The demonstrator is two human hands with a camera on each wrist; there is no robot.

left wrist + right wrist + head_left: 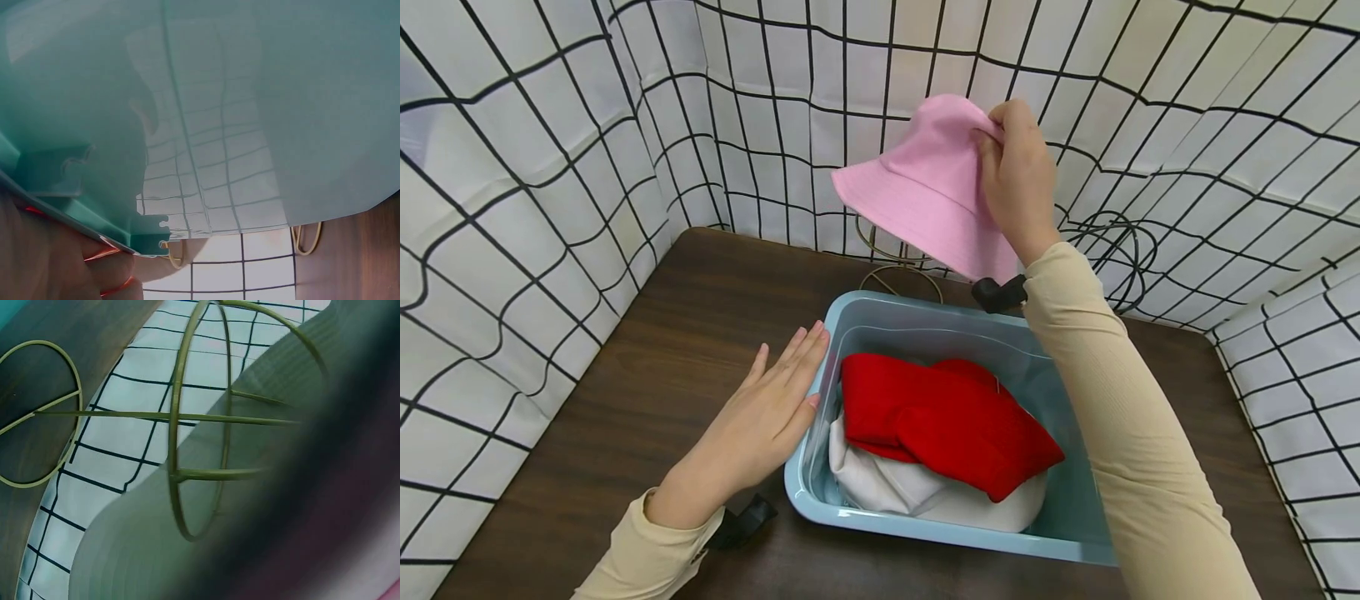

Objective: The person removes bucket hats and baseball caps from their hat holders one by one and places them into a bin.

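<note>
My right hand [1021, 175] pinches a pink bucket hat [936, 179] by the side of its crown, with the brim hanging down to the left. Below the brim, part of a gold wire stand [936, 283] shows on the table; its upper part is hidden by the hat. In the right wrist view, the rings of that stand [177, 425] fill the middle. My left hand [767, 417] lies with straight fingers against the left rim of a light blue plastic bin [823, 521]. Inside the bin, a folded red knit piece [940, 417] rests over a white cloth item [880, 479].
A dark wood table [700, 333] carries the bin. White-cloth-backed black wire grid panels [760, 108] enclose the back and sides. Coiled black wire [1123, 250] hangs by the back panel, to the right of my right hand.
</note>
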